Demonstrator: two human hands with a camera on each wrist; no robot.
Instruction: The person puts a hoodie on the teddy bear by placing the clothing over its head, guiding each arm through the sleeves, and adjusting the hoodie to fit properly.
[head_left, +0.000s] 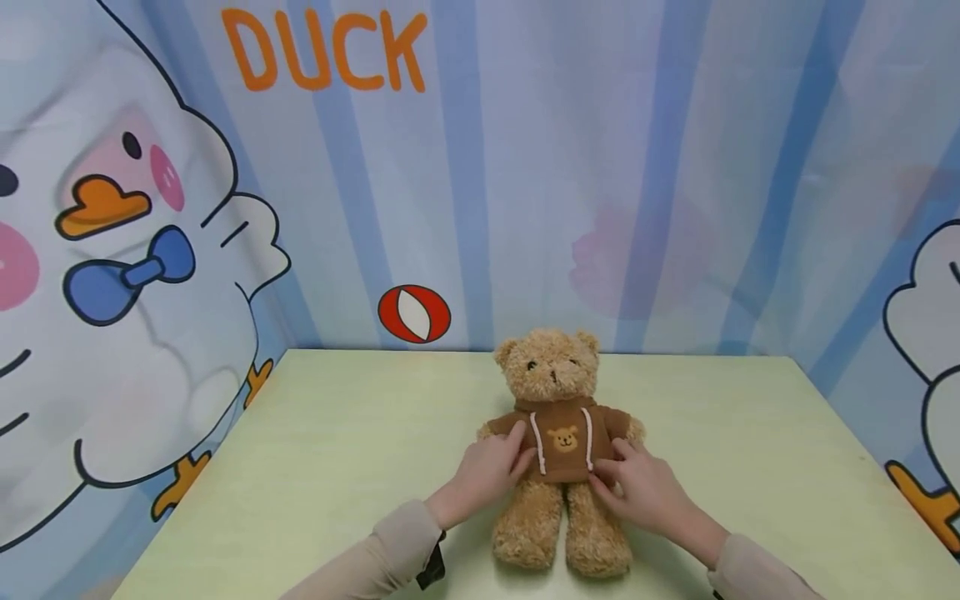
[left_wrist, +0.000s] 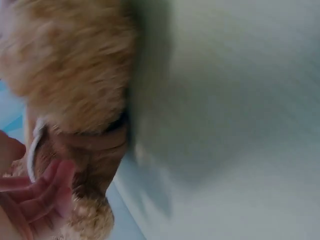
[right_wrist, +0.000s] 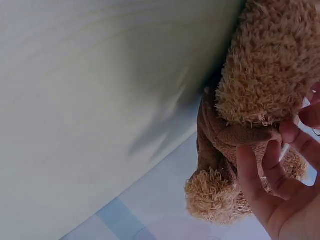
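Observation:
A light brown teddy bear (head_left: 553, 367) with curly fur faces me, its legs toward me. It wears a brown hoodie (head_left: 562, 417) with white cords and a small bear face on the chest. My left hand (head_left: 491, 465) touches the hoodie's left side, its fingertips on the cloth near one cord. In the left wrist view its fingers (left_wrist: 42, 197) lie loosely bent against the hoodie, the thumb apart. On the other side, my right hand (head_left: 648, 487) pinches the hoodie's lower hem near the cord's end. The right wrist view shows this hem (right_wrist: 250, 134) beside the thumb and fingertips.
The bear is on a pale green table (head_left: 360, 433), whose back edge meets a blue striped curtain (head_left: 540, 167). Printed on the curtain are a large white duck (head_left: 150, 375), the word DUCK and a red ball (head_left: 431, 312).

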